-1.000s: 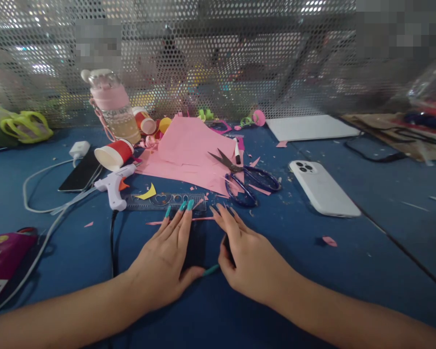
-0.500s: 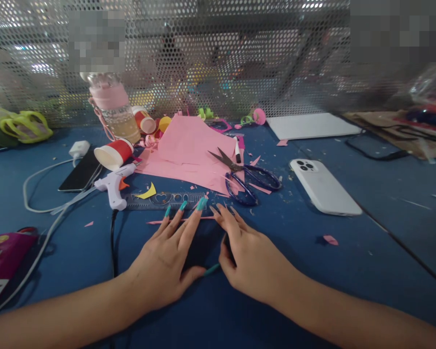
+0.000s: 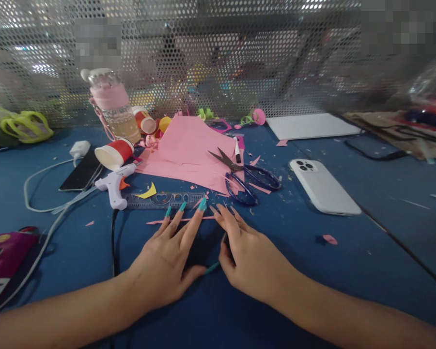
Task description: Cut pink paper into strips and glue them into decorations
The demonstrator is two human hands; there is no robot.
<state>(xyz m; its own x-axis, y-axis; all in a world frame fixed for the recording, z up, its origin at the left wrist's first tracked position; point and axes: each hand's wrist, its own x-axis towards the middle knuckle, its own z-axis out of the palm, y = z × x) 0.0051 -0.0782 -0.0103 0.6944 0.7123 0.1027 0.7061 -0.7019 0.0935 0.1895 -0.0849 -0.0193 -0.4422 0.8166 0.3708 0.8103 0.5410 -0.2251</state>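
Observation:
A thin pink paper strip [image 3: 189, 220] lies across the blue table in front of me. My left hand [image 3: 167, 257] rests on the table with fingers spread, its fingertips at the strip and its thumb pointing toward the other hand. At the strip's right end, my right hand [image 3: 249, 252] is bent with its fingertips down. Something dark shows between its thumb and fingers, too hidden to name. Just beyond lie a clear stencil ruler [image 3: 145, 202] with a yellow paper crescent [image 3: 148, 192] on it, and open scissors [image 3: 236, 167] with blue handles partly over pink paper sheets [image 3: 185, 140].
A white glue gun [image 3: 112, 184] with a black cord, a red paper cup [image 3: 121, 152], a dark phone [image 3: 82, 169] and a bottle [image 3: 112, 104] stand or lie left. Rightward lie a white phone [image 3: 325, 189] and white board [image 3: 312, 127]. A perforated metal panel [image 3: 218, 58] closes the back.

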